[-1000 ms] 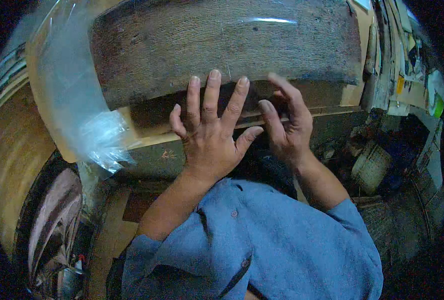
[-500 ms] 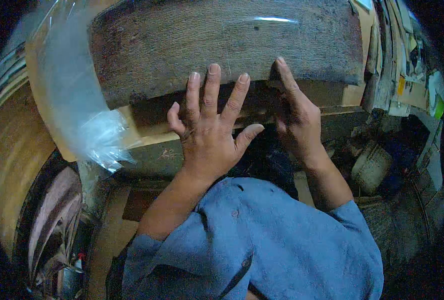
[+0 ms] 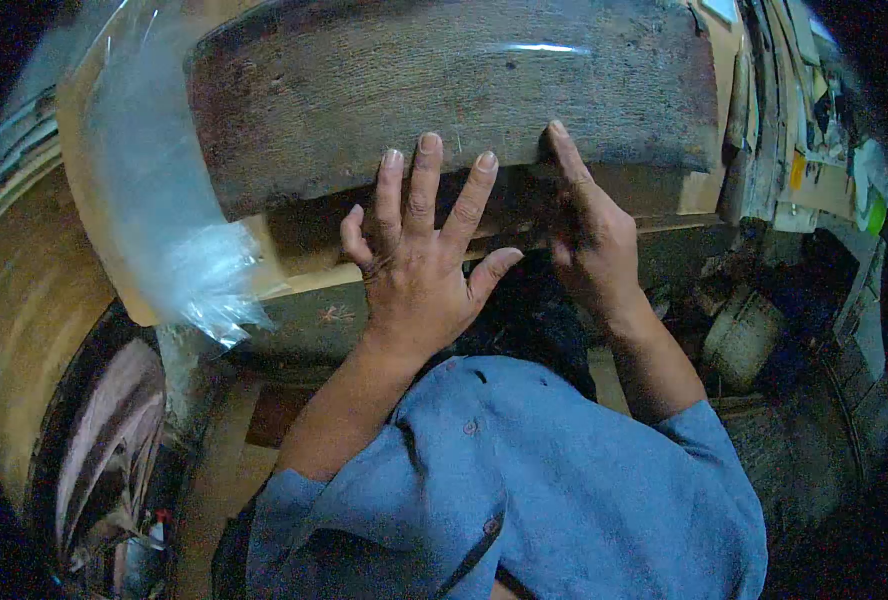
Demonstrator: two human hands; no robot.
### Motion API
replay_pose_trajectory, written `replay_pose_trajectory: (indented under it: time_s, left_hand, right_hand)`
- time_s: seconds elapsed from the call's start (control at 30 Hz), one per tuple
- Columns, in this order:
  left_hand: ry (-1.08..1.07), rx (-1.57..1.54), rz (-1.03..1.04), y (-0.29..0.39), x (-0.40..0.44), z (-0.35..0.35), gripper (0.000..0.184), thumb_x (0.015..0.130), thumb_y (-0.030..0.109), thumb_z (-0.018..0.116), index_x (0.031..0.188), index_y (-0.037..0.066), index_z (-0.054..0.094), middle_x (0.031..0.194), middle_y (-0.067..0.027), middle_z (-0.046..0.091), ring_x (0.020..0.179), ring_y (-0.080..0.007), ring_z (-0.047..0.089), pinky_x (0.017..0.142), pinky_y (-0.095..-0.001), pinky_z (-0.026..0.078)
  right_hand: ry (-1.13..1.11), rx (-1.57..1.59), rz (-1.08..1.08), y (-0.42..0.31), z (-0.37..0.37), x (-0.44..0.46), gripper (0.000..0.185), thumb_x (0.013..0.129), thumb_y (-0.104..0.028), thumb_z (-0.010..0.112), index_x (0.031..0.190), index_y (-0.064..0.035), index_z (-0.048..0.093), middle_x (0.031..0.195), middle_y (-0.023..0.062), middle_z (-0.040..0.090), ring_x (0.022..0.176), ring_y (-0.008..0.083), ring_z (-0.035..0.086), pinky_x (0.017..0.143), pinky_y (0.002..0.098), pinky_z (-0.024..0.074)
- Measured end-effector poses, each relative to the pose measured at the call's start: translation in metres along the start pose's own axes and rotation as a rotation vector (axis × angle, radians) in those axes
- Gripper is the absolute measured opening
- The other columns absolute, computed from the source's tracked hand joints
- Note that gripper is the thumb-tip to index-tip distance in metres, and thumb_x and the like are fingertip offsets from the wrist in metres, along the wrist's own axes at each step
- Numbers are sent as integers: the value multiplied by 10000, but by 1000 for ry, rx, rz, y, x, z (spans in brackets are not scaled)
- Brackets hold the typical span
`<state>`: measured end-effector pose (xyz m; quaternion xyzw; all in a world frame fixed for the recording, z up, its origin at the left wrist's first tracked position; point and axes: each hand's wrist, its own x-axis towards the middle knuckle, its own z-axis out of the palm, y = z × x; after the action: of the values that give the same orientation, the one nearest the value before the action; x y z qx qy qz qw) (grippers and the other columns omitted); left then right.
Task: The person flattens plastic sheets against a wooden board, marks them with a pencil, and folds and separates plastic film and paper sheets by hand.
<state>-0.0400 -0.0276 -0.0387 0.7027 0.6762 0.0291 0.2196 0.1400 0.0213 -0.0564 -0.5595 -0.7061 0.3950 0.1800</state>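
Note:
My left hand point(image 3: 414, 250) is spread palm down at the near edge of a dark, worn, grained board point(image 3: 444, 90), its fingertips over that edge and nothing in its grasp. To its right, my right hand point(image 3: 599, 235) is turned on its side, with the index finger stretched out to the board's near edge. The other fingers of that hand are in shadow, and I see no object in it. A thin bright streak of light lies across the board's far part.
Clear plastic sheeting point(image 3: 209, 270) lies left of the board, bunched at its near end. Stacked flat pieces point(image 3: 764, 120) stand at the right. A pale rounded container point(image 3: 744, 338) is low on the right, and crumpled cloth point(image 3: 114, 430) low on the left.
Since the first frame, my right hand has gone from a curled, blurred pose to an outstretched index finger at the board's edge. My left hand has stayed nearly in place.

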Motion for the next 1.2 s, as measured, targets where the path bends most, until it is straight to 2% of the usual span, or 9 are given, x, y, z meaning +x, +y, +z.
replay_pose_trajectory:
  time_s: [0.17, 0.3, 0.53, 0.87, 0.97, 1.0, 1.03, 1.1, 1.2]
  left_hand:
    - [25, -22, 12, 2, 0, 0, 706, 808, 525, 602, 1431, 287, 368, 1535, -114, 201, 1384, -346, 168, 1011, -572, 170]
    - [35, 11, 10, 5, 0, 1, 710, 810, 506, 606, 1436, 284, 357, 1536, -120, 194, 1380, -356, 175, 1010, -572, 175]
    - [42, 17, -1, 6, 0, -2, 686, 817, 530, 588, 1430, 319, 362, 1530, -92, 216, 1381, -316, 187, 998, -563, 179]
    - [-12, -1, 10, 1, 0, -2, 742, 802, 469, 640, 1450, 296, 322, 1548, -110, 154, 1395, -345, 136, 1012, -581, 176]
    - [-26, -14, -6, 3, 0, -4, 742, 801, 459, 647, 1449, 295, 325, 1547, -113, 155, 1396, -343, 135, 1013, -580, 174]
    - [-29, -33, -7, 3, 1, -3, 746, 795, 454, 655, 1447, 297, 329, 1547, -112, 156, 1396, -339, 136, 1014, -577, 172]
    - [-37, -28, -14, 2, 1, -2, 746, 795, 454, 655, 1447, 297, 329, 1547, -112, 156, 1396, -339, 136, 1014, -577, 172]
    - [-1, -29, 1, 0, -1, 1, 753, 789, 461, 659, 1447, 302, 329, 1547, -112, 160, 1393, -338, 144, 1012, -572, 176]
    - [13, -25, 9, 1, 0, 2, 744, 788, 401, 660, 1447, 303, 329, 1546, -111, 165, 1389, -341, 159, 1010, -568, 180]
  right_hand:
    - [198, 62, -3, 2, -22, 13, 562, 797, -18, 641, 1331, -124, 500, 1035, 168, 636, 826, 285, 640, 740, 353, 518]
    - [524, -251, -77, 23, -69, 60, 225, 866, -80, 622, 1084, -29, 622, 948, 116, 613, 789, 190, 594, 738, 286, 481]
    - [633, -523, 73, 68, -109, 135, 324, 846, -329, 620, 971, -31, 638, 900, 210, 646, 825, 378, 632, 729, 446, 499]
    - [492, -745, -3, 77, -119, 144, 263, 883, -245, 544, 918, 12, 587, 859, 240, 634, 813, 419, 619, 733, 494, 486]
    - [514, -540, 39, 44, -115, 127, 280, 898, -267, 535, 927, 7, 586, 855, 231, 631, 808, 414, 621, 729, 481, 482]
    - [491, -463, 50, 29, -112, 119, 213, 921, -184, 548, 976, 20, 573, 850, 168, 650, 780, 270, 643, 693, 345, 494]
    - [483, -455, 54, 19, -102, 109, 213, 921, -184, 548, 976, 20, 573, 850, 168, 650, 780, 270, 643, 693, 345, 494]
    - [268, 160, 38, -1, -84, 89, 117, 919, -91, 556, 988, -1, 584, 830, 78, 632, 750, 177, 609, 707, 273, 483]
    - [54, 292, -8, -14, -53, 58, 109, 899, -21, 569, 1005, -19, 591, 856, 23, 601, 810, 130, 579, 739, 237, 467]
